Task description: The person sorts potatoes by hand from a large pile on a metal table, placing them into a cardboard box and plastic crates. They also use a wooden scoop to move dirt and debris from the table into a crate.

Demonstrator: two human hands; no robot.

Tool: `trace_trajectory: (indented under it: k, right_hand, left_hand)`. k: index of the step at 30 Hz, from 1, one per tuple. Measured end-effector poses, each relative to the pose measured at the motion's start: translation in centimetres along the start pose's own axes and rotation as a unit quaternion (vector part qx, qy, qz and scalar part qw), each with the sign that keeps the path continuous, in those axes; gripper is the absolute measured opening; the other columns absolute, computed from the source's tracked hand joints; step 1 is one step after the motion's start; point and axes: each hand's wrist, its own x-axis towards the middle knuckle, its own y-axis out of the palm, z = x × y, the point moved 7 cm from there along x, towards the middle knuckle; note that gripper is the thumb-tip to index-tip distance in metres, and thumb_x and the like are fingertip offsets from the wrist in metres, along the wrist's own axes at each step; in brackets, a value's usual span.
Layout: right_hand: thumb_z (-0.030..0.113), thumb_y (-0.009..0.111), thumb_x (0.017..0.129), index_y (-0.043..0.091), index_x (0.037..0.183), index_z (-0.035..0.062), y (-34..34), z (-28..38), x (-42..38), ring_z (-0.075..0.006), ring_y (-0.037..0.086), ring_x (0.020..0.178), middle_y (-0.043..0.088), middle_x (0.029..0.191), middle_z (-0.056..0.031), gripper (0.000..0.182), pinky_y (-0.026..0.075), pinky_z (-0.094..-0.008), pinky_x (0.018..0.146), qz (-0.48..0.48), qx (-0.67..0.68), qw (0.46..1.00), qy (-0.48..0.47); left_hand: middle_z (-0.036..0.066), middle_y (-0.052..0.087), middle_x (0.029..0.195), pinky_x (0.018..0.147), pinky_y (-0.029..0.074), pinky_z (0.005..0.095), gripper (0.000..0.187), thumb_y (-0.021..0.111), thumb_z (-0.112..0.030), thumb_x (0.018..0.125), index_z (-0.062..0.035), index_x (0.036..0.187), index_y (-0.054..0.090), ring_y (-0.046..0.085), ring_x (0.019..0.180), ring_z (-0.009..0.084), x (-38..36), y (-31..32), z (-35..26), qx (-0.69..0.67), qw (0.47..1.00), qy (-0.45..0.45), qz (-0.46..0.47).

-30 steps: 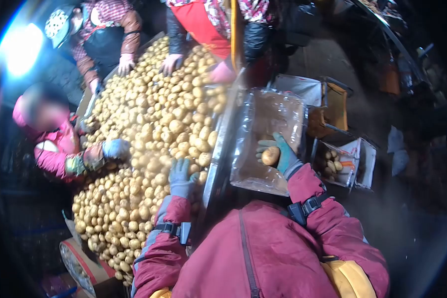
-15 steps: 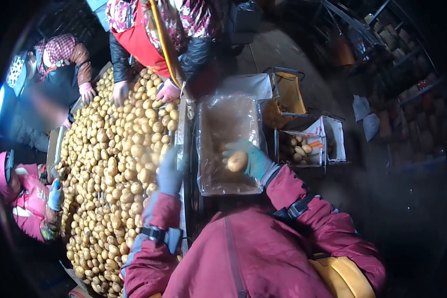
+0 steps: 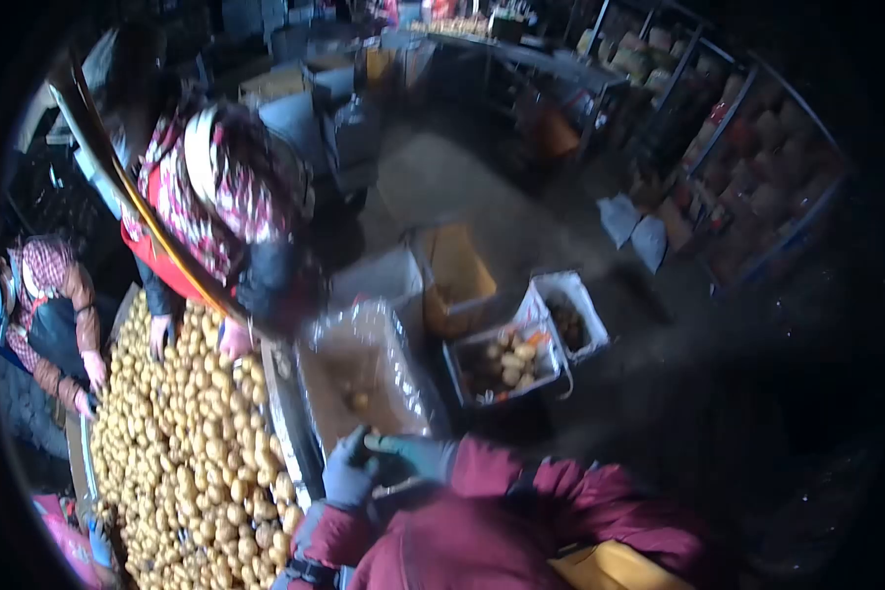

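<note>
Left hand (image 3: 350, 476): gloved, at the near end of the plastic-lined box (image 3: 401, 359); can't tell from here if it grips anything.
Right hand (image 3: 413, 454): gloved, fingertips meeting the left; can't make out any pinch.
Potato (image 3: 360, 401): inside that box, toward the near end.
Potato heap (image 3: 192, 447): left of the box, a co-worker (image 3: 211, 182) bending over its far end.

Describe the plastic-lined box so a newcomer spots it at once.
Find the big potato heap at the lower left, then the metal edge along its right side. Just beyond that edge, by the left hand and right hand, stands the open plastic-lined box. Shiny clear plastic along its rim marks it out from the yellow bin and potato-holding white bin.
</note>
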Motion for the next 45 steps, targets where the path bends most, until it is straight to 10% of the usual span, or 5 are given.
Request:
trace_trajectory:
  k: [10,17,21,38,45]
  right_hand:
    - [0.026,0.061,0.101,0.065,0.110,0.0053,-5.3,3.0,0.8,-0.0126,0.065,0.086,0.069,0.098,-0.0025,0.022,0.052,-0.0268,0.075,-0.103,-0.146,0.978,-0.109]
    - [0.031,0.066,0.097,0.063,0.118,0.0070,-3.2,1.8,2.3,-0.0168,0.067,0.084,0.068,0.099,-0.0060,0.032,0.056,-0.0307,0.080,0.013,-0.078,0.997,0.013]
    - [0.031,0.059,0.101,0.058,0.122,0.0098,-0.4,1.4,4.6,-0.0077,0.061,0.089,0.062,0.105,-0.0021,0.030,0.053,-0.0261,0.073,0.164,-0.331,0.917,-0.152]
    - [0.074,0.049,0.092,0.065,0.120,0.0228,1.9,-2.9,6.7,-0.0166,0.061,0.063,0.067,0.088,0.0005,0.061,0.051,-0.0325,0.055,0.058,-0.181,0.978,0.085]
    - [0.041,0.057,0.104,0.058,0.125,0.0130,4.5,-2.6,4.6,-0.0191,0.064,0.073,0.064,0.100,-0.0048,0.035,0.054,-0.0341,0.062,0.071,-0.115,0.989,0.058]
  left_hand:
    - [0.011,0.062,0.127,0.096,0.053,0.0335,0.070,0.086,-0.010,0.079,-0.0017,0.142,0.055,0.066,0.109,0.0214,0.0,2.5,-0.2,-0.291,0.950,-0.106,0.040]
    - [0.014,0.051,0.141,0.101,0.050,0.0323,0.082,0.086,-0.009,0.078,0.0015,0.149,0.045,0.058,0.123,0.0210,-0.2,-2.1,-0.7,-0.115,0.993,-0.034,0.001]
    - [0.003,0.070,0.102,0.086,0.054,0.0277,0.054,0.081,-0.003,0.082,-0.0028,0.130,0.056,0.067,0.094,0.0132,-1.5,-0.3,-2.2,-0.413,0.906,-0.078,0.043]
    - [0.005,0.075,0.090,0.070,0.054,0.0279,0.034,0.071,-0.030,0.096,0.0006,0.109,0.073,0.068,0.077,0.0131,-5.8,-6.1,0.7,-0.165,0.959,-0.166,-0.157]
    - [0.013,0.074,0.076,0.068,0.054,0.0362,0.051,0.059,-0.050,0.099,-0.0030,0.093,0.078,0.072,0.072,0.0219,-5.9,-8.5,0.2,0.055,0.960,-0.212,-0.177]
